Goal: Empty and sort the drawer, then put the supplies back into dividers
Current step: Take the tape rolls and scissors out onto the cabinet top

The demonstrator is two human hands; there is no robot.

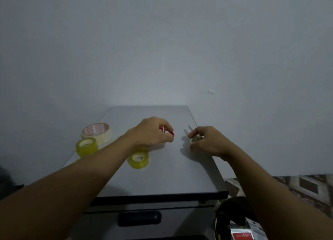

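Note:
On the grey cabinet top [162, 176] lie a wide cream masking-tape roll [96, 132] and two yellow clear-tape rolls [86, 147] [138, 159]. My left hand [153, 132] hovers over the top's middle, its fingers curled round a small red and white item [170, 131] that is mostly hidden. A little to the right, my right hand [205, 140] pinches a small pale roll-like thing [195, 139] with a thin point sticking out behind it. The drawer front with its dark handle [139, 218] sits below the top.
A plain grey wall stands right behind the cabinet. A dark bag with a silver and red packet [241, 234] sits at the lower right beside the cabinet. Patterned fabric [306, 187] lies further right.

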